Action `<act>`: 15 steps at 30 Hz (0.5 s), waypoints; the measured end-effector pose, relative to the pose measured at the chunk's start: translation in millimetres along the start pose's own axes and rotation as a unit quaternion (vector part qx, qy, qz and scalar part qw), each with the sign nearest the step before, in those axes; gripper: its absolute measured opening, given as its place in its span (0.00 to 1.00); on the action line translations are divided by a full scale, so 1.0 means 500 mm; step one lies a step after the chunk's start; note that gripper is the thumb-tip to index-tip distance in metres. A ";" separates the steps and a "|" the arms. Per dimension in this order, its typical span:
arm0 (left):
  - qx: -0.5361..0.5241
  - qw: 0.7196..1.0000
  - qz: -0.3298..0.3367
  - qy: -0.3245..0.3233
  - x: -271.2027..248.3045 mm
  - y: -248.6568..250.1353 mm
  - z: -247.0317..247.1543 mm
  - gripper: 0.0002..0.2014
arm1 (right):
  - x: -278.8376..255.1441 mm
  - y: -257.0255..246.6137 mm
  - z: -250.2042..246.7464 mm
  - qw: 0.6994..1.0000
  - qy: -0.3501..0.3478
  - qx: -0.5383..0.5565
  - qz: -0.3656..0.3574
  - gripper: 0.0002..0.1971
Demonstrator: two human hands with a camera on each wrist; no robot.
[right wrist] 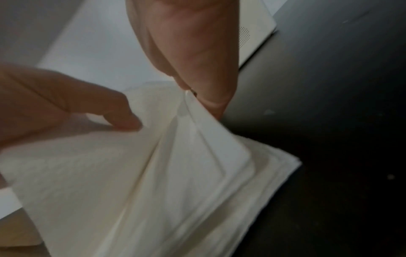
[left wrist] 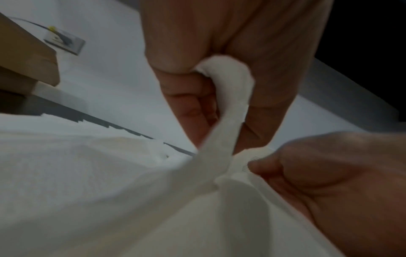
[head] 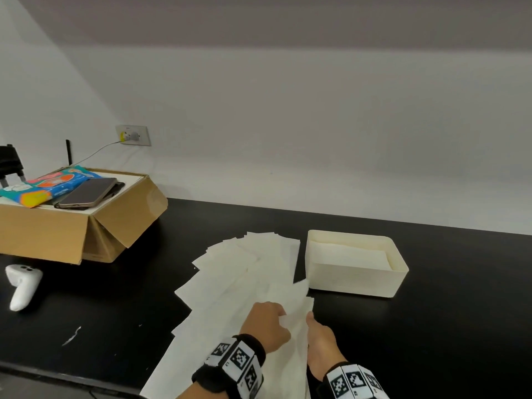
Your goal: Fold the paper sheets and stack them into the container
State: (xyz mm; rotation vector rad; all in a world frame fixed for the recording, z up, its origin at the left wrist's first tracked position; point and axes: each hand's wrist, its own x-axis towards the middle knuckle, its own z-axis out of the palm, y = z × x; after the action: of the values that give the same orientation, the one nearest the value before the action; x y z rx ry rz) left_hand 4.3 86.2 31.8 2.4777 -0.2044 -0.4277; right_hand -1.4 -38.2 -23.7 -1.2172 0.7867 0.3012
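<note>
Several white paper sheets [head: 247,272] lie fanned out in a long overlapping row on the black table. Both hands hold the top sheet [head: 296,315] at the near end of the row. My left hand [head: 267,323] pinches a bunched edge of it between thumb and curled fingers [left wrist: 186,97]. My right hand [head: 319,338] pinches the sheet's right edge [right wrist: 193,111] between thumb and fingertips, lifting it off the pile. The cream container [head: 354,283] stands just right of the row and holds folded sheets [head: 348,251].
An open cardboard box [head: 72,231] at the back left carries a colourful packet [head: 43,185] and a phone [head: 89,192]. A white controller [head: 23,283] lies at the left. A cable runs to the wall socket [head: 134,135]. The wall stands behind the table.
</note>
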 end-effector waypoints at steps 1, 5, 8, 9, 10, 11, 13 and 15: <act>0.003 1.000 0.004 -0.012 -0.002 0.005 0.011 0.14 | 0.001 -0.002 -0.006 1.000 -0.007 0.015 0.001 0.23; -0.050 0.993 -0.005 -0.102 -0.004 0.012 0.039 0.21 | -0.007 -0.009 -0.020 0.998 -0.043 0.047 0.005 0.25; -0.110 0.979 -0.006 -0.171 -0.006 0.013 0.035 0.14 | -0.013 -0.004 -0.025 0.999 -0.025 -0.032 -0.022 0.10; -0.113 0.981 -0.007 -0.156 -0.004 0.009 0.030 0.12 | -0.011 -0.004 -0.028 0.998 -0.027 -0.047 -0.043 0.09; -0.111 0.986 -0.014 -0.122 -0.001 0.000 0.024 0.14 | -0.011 -0.005 -0.031 0.997 -0.031 -0.055 -0.054 0.13; -0.105 0.992 -0.026 -0.071 0.003 -0.010 0.016 0.19 | -0.012 -0.009 -0.035 0.996 -0.038 -0.052 -0.064 0.15; -0.130 0.989 -0.066 0.033 0.009 -0.027 0.000 0.27 | -0.022 -0.023 -0.043 0.995 -0.048 -0.027 -0.085 0.14; -0.191 0.974 -0.093 0.077 0.010 -0.039 -0.015 0.33 | -0.029 -0.037 -0.055 0.991 -0.091 0.012 -0.101 0.15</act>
State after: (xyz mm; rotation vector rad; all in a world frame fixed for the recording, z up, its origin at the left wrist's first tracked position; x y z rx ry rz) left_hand 12.7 104.6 24.8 2.1421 0.1621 -0.3147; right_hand -11.1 -67.1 -3.9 -1.2179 0.5043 0.2315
